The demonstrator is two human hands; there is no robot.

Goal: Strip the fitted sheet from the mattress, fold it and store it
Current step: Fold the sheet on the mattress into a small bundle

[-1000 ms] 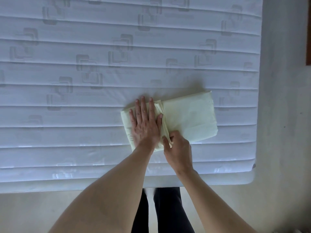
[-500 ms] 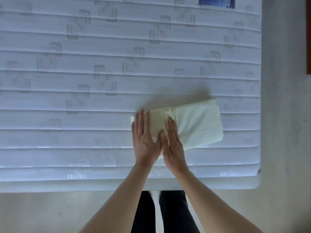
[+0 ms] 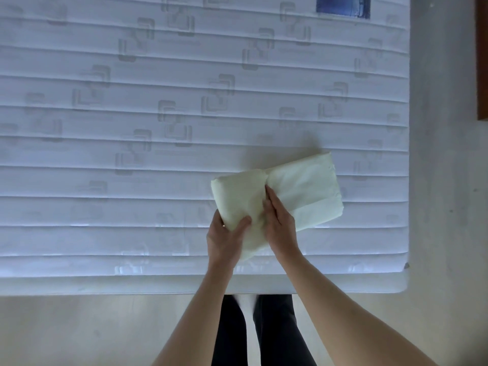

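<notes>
Item: fitted sheet, pale yellow-green, already off the bed and folded into a compact oblong bundle. Location: lying on the bare quilted mattress, toward its near right part, set slightly askew to the quilting lines.

Left hand: grips the near-left end of the bundle, thumb on top, the other fingers tucked out of sight beneath the cloth, so clamped on the sheet.

Right hand: laid flat across the middle of the bundle, fingers straight and close together, pressing down along the seam where the left portion overlaps the right.

Step in hand, as judged: the last fold, left portion brought over, or the bundle gathered up for storing.

Handling notes:
- Keep the flat hand firm on the crease line so the layers beneath do not slide.
- Lift the gripped end with all layers together; the elastic edge tends to spring loose.
- Match the edges before pressing, then smooth outward from the crease.
- Carry with a hand under the bundle so it does not unfold.

Also present: blue label at the mattress's far edge; pale floor in front of it.
</notes>
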